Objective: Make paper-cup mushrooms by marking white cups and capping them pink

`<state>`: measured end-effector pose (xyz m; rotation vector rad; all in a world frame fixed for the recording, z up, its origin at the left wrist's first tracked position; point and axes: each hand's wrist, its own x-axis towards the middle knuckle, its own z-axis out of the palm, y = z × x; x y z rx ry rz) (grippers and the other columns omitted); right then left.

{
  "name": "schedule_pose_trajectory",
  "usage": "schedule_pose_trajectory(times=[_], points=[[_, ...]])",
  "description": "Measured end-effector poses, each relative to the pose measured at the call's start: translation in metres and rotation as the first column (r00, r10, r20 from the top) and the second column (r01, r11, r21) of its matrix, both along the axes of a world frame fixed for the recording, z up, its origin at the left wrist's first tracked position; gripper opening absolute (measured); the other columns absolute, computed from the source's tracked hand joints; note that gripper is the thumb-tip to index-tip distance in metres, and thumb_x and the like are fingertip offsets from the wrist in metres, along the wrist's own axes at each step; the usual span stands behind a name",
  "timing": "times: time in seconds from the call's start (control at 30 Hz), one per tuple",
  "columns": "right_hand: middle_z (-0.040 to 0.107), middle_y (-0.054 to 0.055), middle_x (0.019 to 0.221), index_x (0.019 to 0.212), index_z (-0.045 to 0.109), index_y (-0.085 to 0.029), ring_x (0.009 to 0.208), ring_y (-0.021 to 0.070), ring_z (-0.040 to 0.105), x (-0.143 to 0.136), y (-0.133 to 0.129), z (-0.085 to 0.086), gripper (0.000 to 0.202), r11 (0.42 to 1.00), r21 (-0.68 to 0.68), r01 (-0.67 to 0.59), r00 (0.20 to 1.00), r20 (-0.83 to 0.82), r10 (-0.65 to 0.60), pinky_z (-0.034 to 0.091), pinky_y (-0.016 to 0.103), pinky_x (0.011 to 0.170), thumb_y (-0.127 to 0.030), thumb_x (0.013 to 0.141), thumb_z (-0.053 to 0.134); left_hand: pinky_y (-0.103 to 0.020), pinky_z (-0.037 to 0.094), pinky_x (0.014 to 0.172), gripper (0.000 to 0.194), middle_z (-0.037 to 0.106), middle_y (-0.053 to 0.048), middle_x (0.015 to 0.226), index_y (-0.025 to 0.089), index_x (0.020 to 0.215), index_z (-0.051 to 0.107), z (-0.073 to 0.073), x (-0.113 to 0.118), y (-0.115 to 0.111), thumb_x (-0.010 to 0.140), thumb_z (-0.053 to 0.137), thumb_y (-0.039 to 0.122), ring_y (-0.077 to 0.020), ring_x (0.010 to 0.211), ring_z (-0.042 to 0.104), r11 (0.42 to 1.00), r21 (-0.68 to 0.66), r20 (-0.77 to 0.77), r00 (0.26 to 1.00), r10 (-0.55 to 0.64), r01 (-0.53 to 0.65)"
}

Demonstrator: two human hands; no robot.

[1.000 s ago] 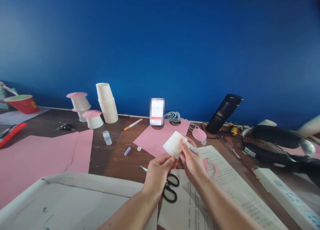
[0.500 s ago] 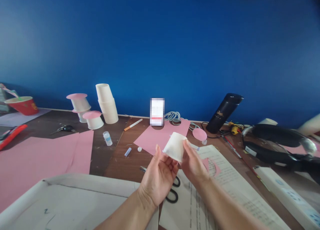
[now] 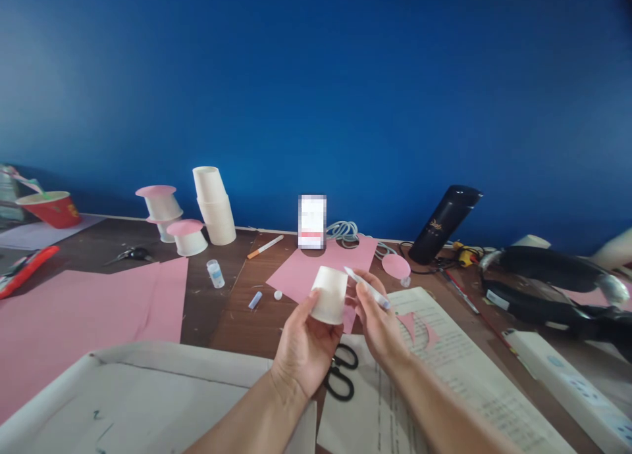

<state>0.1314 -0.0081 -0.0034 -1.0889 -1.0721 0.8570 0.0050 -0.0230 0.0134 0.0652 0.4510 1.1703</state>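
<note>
Left hand [image 3: 305, 350] holds white paper cup [image 3: 329, 296], base up, above the counter [image 3: 232, 312]. Right hand [image 3: 376, 319] grips white pen-shaped tube [image 3: 369, 289], tip just beside the cup's upper edge; contact unclear. Black-handled scissors [image 3: 344, 387] lie below on printed paper [image 3: 365, 418]. Pink sheet [image 3: 295, 275] lies behind the cup.

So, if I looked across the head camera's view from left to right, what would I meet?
Red paper cup, key with black fob, stacked white cups, cigarette, single white cup in the left hand, white pen-like tool in the right hand, pink paper disc, black flask, white power strip.
</note>
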Motion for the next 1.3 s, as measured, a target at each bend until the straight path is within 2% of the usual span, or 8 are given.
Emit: schedule_pose_trajectory(times=[0.1,0.17,0.27,0.5,0.8,0.97,1.17,1.3], points=[[0.067,0.006,0.102,0.113,0.053,-0.022,0.086,0.018,0.065,0.005,0.0,0.007,0.037,0.992,-0.006,0.122,0.991,0.062,-0.122,0.053,0.034,0.076,-0.045,0.084,0.058,-0.028,0.05,0.068,0.022,0.068,-0.007,0.095,0.015,0.092,0.065,-0.004,-0.002,0.004,0.073,0.07,0.025,-0.0155,0.078,0.062,0.999,-0.023,-0.085,0.995,0.046,-0.048],[0.066,0.005,0.098,0.113,0.053,-0.022,0.082,0.0166,0.064,0.005,-0.005,0.012,0.032,0.978,0.12,0.171,0.973,0.138,-0.187,0.052,0.033,0.074,-0.041,0.087,0.055,-0.027,0.049,0.072,0.022,0.068,-0.006,0.099,0.016,0.091,0.066,-0.007,-0.002,0.006,0.072,0.071,0.025,-0.0144,0.08,0.061,0.997,-0.032,-0.122,0.99,0.063,-0.068],[0.064,0.004,0.092,0.114,0.053,-0.023,0.078,0.0149,0.062,0.001,-0.018,0.017,0.024,0.957,0.274,0.094,0.948,0.268,-0.17,0.052,0.031,0.071,-0.033,0.092,0.048,-0.028,0.046,0.081,0.023,0.066,-0.007,0.107,0.017,0.095,0.067,-0.011,-0.001,0.007,0.073,0.07,0.025,-0.0153,0.092,0.06,0.998,0.021,-0.161,0.985,0.06,-0.057],[0.061,0.005,0.098,0.114,0.058,-0.023,0.087,0.0165,0.059,-0.002,-0.028,0.021,0.027,0.904,0.402,-0.148,0.773,0.617,-0.148,0.05,0.033,0.078,-0.016,0.089,0.051,-0.033,0.037,0.096,0.033,0.063,-0.009,0.118,0.016,0.108,0.065,-0.013,0.003,0.003,0.078,0.065,0.031,-0.0232,0.12,0.049,0.979,0.205,-0.259,0.964,0.055,-0.001],[0.064,0.006,0.097,0.109,0.058,-0.021,0.09,0.0185,0.059,-0.001,-0.025,0.023,0.022,0.899,0.421,-0.122,0.696,0.682,-0.225,0.048,0.035,0.079,-0.016,0.089,0.05,-0.035,0.035,0.097,0.037,0.061,-0.01,0.122,0.015,0.112,0.063,-0.013,0.003,0.003,0.079,0.064,0.031,-0.025,0.119,0.05,0.976,0.219,-0.295,0.953,0.07,-0.004],[0.065,0.005,0.096,0.107,0.059,-0.021,0.089,0.0185,0.06,-0.002,-0.026,0.023,0.02,0.905,0.413,-0.097,0.693,0.681,-0.237,0.049,0.035,0.079,-0.02,0.09,0.049,-0.031,0.038,0.092,0.034,0.064,-0.009,0.115,0.016,0.108,0.064,-0.013,0.003,0.003,0.078,0.066,0.032,-0.0226,0.115,0.052,0.981,0.194,-0.283,0.957,0.064,-0.009],[0.064,0.005,0.095,0.109,0.058,-0.022,0.088,0.0177,0.06,-0.001,-0.027,0.022,0.021,0.878,0.478,-0.01,0.744,0.59,-0.313,0.048,0.035,0.079,-0.017,0.09,0.049,-0.027,0.043,0.084,0.03,0.063,-0.006,0.118,0.02,0.105,0.065,-0.014,0.001,0.007,0.077,0.067,0.03,-0.0155,0.099,0.058,0.999,0.045,-0.177,0.984,0.011,-0.003],[0.063,0.005,0.1,0.109,0.057,-0.022,0.092,0.0181,0.059,-0.002,-0.026,0.02,0.022,0.887,0.457,-0.066,0.726,0.632,-0.272,0.047,0.036,0.082,-0.017,0.089,0.05,-0.027,0.044,0.082,0.027,0.06,-0.006,0.122,0.019,0.102,0.065,-0.015,-0.001,0.008,0.077,0.066,0.03,-0.0162,0.101,0.057,0.999,0.036,-0.134,0.991,-0.023,0.028]])
